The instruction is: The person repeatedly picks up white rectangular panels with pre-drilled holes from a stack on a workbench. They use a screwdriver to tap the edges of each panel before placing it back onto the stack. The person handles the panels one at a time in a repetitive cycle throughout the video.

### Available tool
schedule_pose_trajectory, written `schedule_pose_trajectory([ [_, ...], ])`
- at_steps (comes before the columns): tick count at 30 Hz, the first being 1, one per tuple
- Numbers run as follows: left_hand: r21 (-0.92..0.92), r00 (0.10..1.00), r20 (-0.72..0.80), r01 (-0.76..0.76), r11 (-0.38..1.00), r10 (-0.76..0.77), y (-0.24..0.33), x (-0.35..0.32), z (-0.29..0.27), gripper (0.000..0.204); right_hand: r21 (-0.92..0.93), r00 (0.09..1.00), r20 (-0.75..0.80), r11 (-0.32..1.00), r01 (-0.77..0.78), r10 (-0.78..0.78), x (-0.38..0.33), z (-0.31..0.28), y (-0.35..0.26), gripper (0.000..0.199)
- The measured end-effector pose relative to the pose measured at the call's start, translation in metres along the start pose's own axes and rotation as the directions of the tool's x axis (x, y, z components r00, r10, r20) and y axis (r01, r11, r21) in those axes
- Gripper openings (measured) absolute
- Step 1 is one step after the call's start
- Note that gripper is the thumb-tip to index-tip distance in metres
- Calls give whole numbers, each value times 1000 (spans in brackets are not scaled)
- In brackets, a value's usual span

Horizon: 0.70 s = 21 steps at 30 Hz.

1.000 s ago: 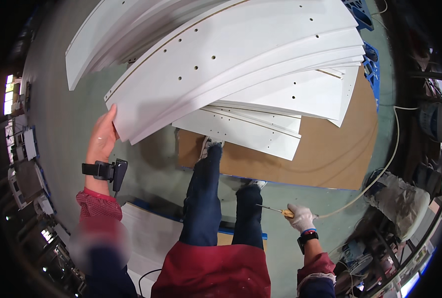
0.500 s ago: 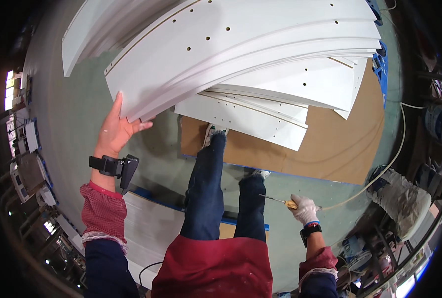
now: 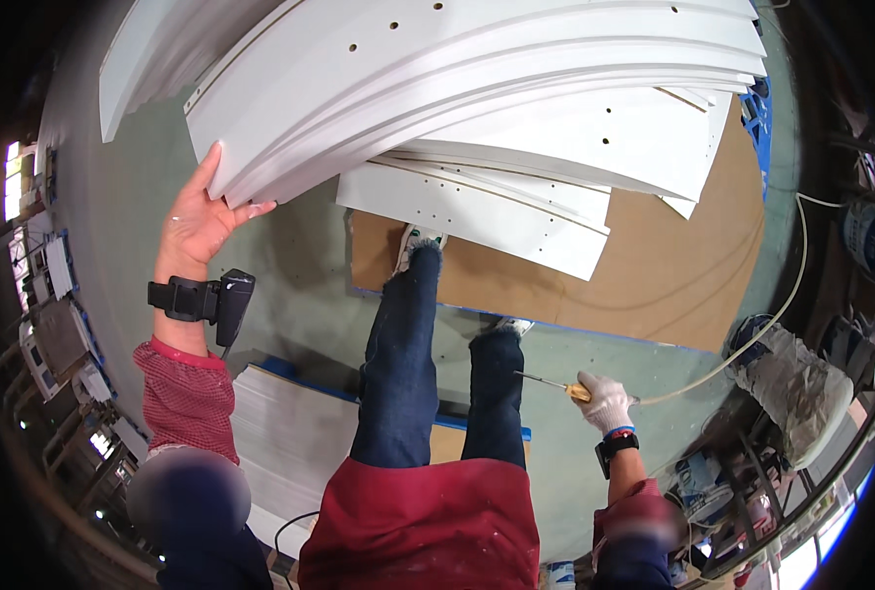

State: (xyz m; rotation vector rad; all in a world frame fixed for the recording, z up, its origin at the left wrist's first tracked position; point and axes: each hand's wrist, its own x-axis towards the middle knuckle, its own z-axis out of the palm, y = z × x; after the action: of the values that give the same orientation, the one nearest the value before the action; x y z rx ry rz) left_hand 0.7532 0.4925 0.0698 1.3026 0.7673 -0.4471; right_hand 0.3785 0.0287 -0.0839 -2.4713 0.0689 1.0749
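My left hand (image 3: 200, 222), bare, is closed around the left end of a fanned stack of long white panels (image 3: 555, 44). The thumb lies along the near corner and the fingers go under the lower edge. Small round holes dot the upper panel, and a brown groove runs near its far edge. My gloved right hand (image 3: 611, 405) grips an air blow gun (image 3: 577, 392) with a yellow body. Its thin metal nozzle points left, and a pale hose (image 3: 799, 280) trails off to the right. The blow gun is well apart from the panels.
Shorter drilled white panels (image 3: 477, 216) lie on a brown board (image 3: 654, 285) beneath the stack. More white panels (image 3: 152, 59) stand at the far left. Behind my legs is another pale stack (image 3: 295, 433). A plastic-wrapped bundle (image 3: 801, 393) sits at the right.
My left hand has shifted left and slightly farther away, along with the panel ends it holds. The panels are fanned a little more. My right hand keeps the blow gun in nearly the same place.
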Motion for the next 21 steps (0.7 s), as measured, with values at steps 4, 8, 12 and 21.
schedule_pose_trajectory([
  [4,45,999,-21,-41,998,42,1,1,2,51,-37,1000,12,999,-7,8,4,1,2,24],
  [8,52,999,-18,-46,998,47,-2,-2,1,51,18,1000,-27,1000,4,-4,9,8,1,23],
  [12,50,999,12,-47,998,47,-11,-8,3,49,-3,1000,-2,1000,28,-28,14,15,-1,23],
  [21,-111,977,-92,-201,973,191,-66,25,-61,65,-25,997,-61,999,46,-48,24,23,9,24],
])
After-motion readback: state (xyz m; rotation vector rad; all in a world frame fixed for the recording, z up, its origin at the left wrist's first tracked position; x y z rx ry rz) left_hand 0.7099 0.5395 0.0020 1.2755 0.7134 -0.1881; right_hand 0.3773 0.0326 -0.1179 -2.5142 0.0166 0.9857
